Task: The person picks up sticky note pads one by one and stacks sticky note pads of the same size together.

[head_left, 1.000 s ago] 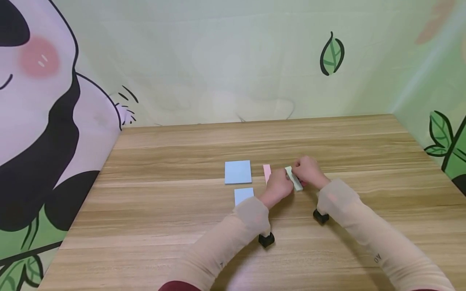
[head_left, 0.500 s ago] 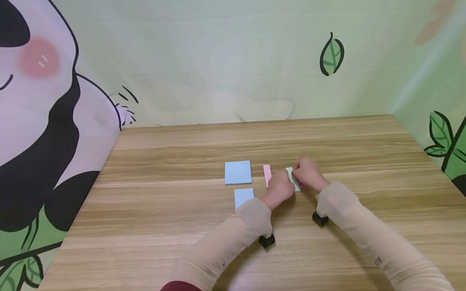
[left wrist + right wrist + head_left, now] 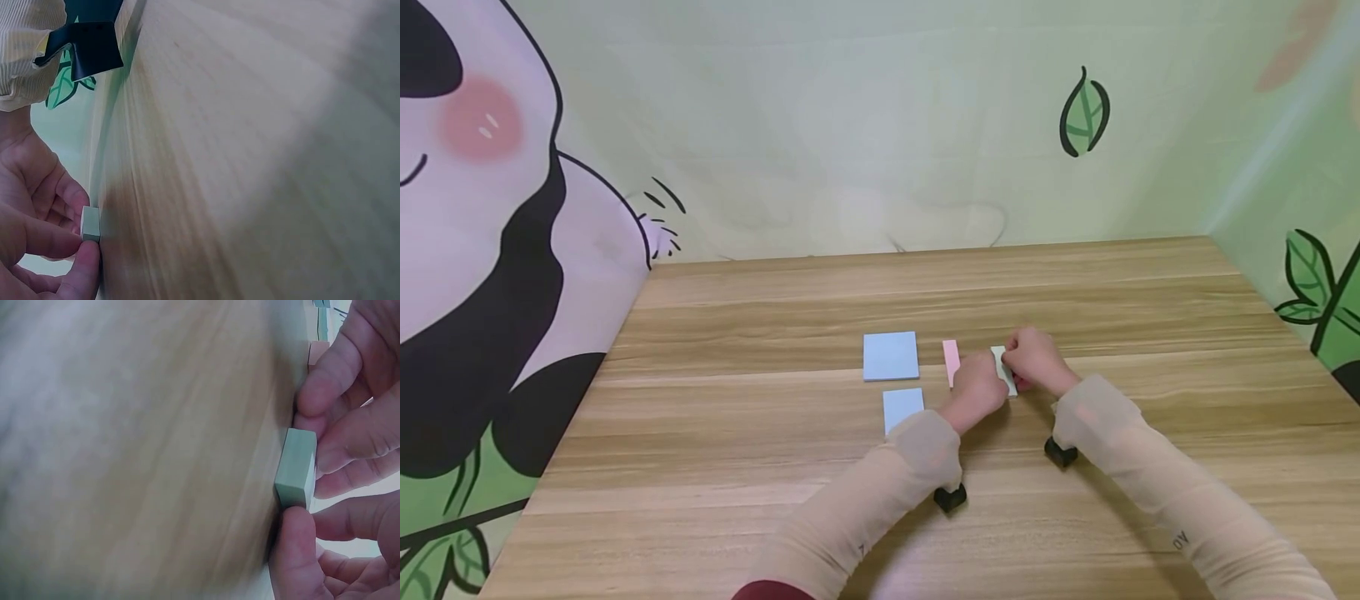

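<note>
A narrow pale green sticky note pad (image 3: 1005, 371) lies on the wooden table between both hands. My left hand (image 3: 980, 383) pinches it from the left, its thumb and index finger against one side in the left wrist view. From the opposite side my right hand (image 3: 1034, 358) pinches the same pad, as the right wrist view shows, with the thumb at its lower corner. A narrow pink sticky note pad (image 3: 951, 361) lies just left of the left hand, its near end partly covered. Farther left is a larger blue square pad (image 3: 891, 357), with a smaller blue pad (image 3: 902, 408) in front of it.
The wood-grain table (image 3: 737, 433) runs back to a printed cloth backdrop (image 3: 820, 125) with a panda and leaves. Under each cuff hangs a black wrist camera (image 3: 951, 498). The left forearm overlaps the near edge of the smaller blue pad.
The pale green pad has turned from slanted to nearly in line with the pink one, its near end shifting slightly left. The left hand has moved a little right; the blue pads stayed put.
</note>
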Motion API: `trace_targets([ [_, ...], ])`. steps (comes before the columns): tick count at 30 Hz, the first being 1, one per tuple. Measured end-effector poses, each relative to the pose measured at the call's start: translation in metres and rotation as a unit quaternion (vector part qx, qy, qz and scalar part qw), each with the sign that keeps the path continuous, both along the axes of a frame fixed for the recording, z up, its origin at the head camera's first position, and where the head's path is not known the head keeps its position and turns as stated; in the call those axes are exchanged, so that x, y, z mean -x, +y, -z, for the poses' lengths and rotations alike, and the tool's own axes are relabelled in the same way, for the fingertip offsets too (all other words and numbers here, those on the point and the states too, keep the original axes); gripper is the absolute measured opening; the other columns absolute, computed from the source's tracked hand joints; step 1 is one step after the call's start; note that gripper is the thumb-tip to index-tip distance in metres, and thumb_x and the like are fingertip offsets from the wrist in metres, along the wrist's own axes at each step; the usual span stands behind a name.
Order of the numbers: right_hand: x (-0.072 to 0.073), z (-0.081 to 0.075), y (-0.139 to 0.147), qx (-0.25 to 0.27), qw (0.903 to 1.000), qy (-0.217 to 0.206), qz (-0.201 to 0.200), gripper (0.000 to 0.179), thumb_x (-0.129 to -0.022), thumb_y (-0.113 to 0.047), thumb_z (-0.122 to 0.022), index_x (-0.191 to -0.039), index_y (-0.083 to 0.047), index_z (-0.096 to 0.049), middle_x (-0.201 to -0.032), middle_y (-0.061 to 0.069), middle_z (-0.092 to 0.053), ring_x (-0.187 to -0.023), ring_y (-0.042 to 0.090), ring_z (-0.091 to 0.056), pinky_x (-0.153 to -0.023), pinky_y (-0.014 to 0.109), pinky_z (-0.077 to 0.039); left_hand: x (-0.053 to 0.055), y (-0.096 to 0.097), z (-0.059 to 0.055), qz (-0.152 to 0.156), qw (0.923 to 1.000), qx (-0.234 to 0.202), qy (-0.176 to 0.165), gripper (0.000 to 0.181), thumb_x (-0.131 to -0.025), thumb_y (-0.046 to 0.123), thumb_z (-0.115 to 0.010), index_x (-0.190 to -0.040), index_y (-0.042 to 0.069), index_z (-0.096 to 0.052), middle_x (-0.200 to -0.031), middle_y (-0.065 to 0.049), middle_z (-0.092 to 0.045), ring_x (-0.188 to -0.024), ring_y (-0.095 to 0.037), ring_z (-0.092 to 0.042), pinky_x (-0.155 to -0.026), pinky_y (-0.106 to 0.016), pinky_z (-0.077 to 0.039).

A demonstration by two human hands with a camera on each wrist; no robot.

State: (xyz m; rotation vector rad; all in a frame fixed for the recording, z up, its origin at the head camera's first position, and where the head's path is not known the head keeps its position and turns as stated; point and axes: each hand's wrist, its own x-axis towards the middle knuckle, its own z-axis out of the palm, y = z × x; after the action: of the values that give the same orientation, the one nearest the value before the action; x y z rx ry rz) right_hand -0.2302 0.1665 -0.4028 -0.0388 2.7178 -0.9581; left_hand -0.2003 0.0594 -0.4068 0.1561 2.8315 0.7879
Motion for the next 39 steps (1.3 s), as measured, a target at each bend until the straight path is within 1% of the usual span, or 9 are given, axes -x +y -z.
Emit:
trace_targets([
  [12, 0.001, 0.001, 0.000, -0.008, 1.0000, -0.004, -0.003, 0.012, -0.079, -0.004, -0.045, -0.079, 0.005, -0.053, -0.062, 0.007, -0.052, -0.042, 0.009, -0.052, -0.043, 0.024, -0.048, -0.001, -0.001, 0.001, 0.007, 0.9999, -0.003, 0.014, 0.007, -0.072, 0.008, -0.058, -0.069, 0.007, -0.052, -0.072, -0.002, -0.053, -0.059, -0.013, -0.043, -0.048, -0.023, -0.036],
  [15, 0.001, -0.001, 0.000, -0.015, 0.9998, -0.007, -0.006, 0.013, -0.079, -0.007, -0.047, -0.072, 0.001, -0.052, -0.056, 0.004, -0.050, -0.042, 0.009, -0.052, -0.043, 0.023, -0.048, -0.001, -0.001, 0.001, 0.009, 0.9999, -0.001, 0.011, 0.005, -0.071, 0.008, -0.059, -0.074, 0.006, -0.055, -0.074, -0.003, -0.054, -0.060, -0.013, -0.044, -0.048, -0.022, -0.035],
  [21, -0.002, -0.005, -0.004, -0.049, 0.9984, 0.003, -0.026, 0.030, -0.079, -0.016, -0.050, -0.052, -0.011, -0.041, -0.039, -0.005, -0.041, -0.036, 0.009, -0.050, -0.038, 0.019, -0.040, -0.003, -0.002, 0.001, 0.017, 0.9998, 0.004, 0.008, 0.018, -0.071, 0.008, -0.059, -0.089, 0.004, -0.059, -0.085, -0.005, -0.058, -0.071, -0.013, -0.048, -0.058, -0.022, -0.041],
  [26, -0.001, -0.005, -0.006, -0.083, 0.9957, 0.014, -0.039, 0.033, -0.079, -0.022, -0.052, -0.050, -0.012, -0.039, -0.038, -0.005, -0.040, -0.034, 0.008, -0.046, -0.036, 0.018, -0.036, -0.005, -0.004, -0.001, 0.024, 0.9997, 0.003, 0.004, 0.023, -0.071, 0.006, -0.058, -0.094, 0.003, -0.060, -0.089, -0.005, -0.059, -0.073, -0.014, -0.048, -0.062, -0.021, -0.041],
  [30, -0.001, -0.005, -0.006, -0.102, 0.9931, 0.019, -0.053, 0.037, -0.079, -0.029, -0.054, -0.049, -0.012, -0.041, -0.037, -0.004, -0.041, -0.032, 0.007, -0.043, -0.035, 0.018, -0.033, -0.009, -0.009, -0.004, 0.026, 0.9996, -0.004, 0.007, 0.024, -0.073, 0.003, -0.054, -0.096, 0.002, -0.061, -0.091, -0.006, -0.060, -0.072, -0.015, -0.049, -0.061, -0.021, -0.041],
  [33, -0.002, -0.005, -0.007, -0.110, 0.9921, 0.015, -0.060, 0.041, -0.079, -0.034, -0.056, -0.048, -0.011, -0.042, -0.036, -0.003, -0.041, -0.031, 0.007, -0.041, -0.034, 0.018, -0.032, -0.012, -0.014, -0.007, 0.029, 0.9993, -0.021, 0.010, 0.017, -0.073, 0.002, -0.051, -0.086, 0.002, -0.061, -0.081, -0.006, -0.058, -0.063, -0.015, -0.047, -0.053, -0.021, -0.039],
  [35, -0.003, -0.005, -0.008, -0.111, 0.9918, 0.016, -0.060, 0.042, -0.079, -0.036, -0.057, -0.048, -0.011, -0.043, -0.036, -0.003, -0.041, -0.031, 0.007, -0.040, -0.034, 0.018, -0.031, -0.014, -0.018, -0.010, 0.037, 0.9988, -0.029, 0.011, 0.005, -0.073, 0.003, -0.052, -0.071, 0.004, -0.056, -0.068, -0.003, -0.053, -0.056, -0.014, -0.044, -0.047, -0.021, -0.035],
  [37, -0.004, -0.006, -0.010, -0.111, 0.9920, 0.013, -0.059, 0.040, -0.079, -0.034, -0.057, -0.050, -0.011, -0.043, -0.037, -0.003, -0.041, -0.031, 0.007, -0.040, -0.035, 0.019, -0.032, -0.015, -0.023, -0.011, 0.045, 0.9982, -0.037, 0.012, 0.015, -0.073, 0.004, -0.054, -0.061, 0.009, -0.046, -0.058, 0.000, -0.043, -0.051, -0.012, -0.040, -0.044, -0.020, -0.032],
  [39, -0.004, -0.007, -0.011, -0.113, 0.9919, 0.011, -0.058, 0.036, -0.078, -0.031, -0.058, -0.053, -0.010, -0.044, -0.040, -0.002, -0.043, -0.033, 0.008, -0.041, -0.034, 0.019, -0.032, -0.016, -0.027, -0.012, 0.053, 0.9976, -0.043, 0.010, 0.026, -0.074, 0.006, -0.056, -0.057, 0.012, -0.038, -0.054, 0.002, -0.036, -0.048, -0.011, -0.038, -0.042, -0.020, -0.030],
])
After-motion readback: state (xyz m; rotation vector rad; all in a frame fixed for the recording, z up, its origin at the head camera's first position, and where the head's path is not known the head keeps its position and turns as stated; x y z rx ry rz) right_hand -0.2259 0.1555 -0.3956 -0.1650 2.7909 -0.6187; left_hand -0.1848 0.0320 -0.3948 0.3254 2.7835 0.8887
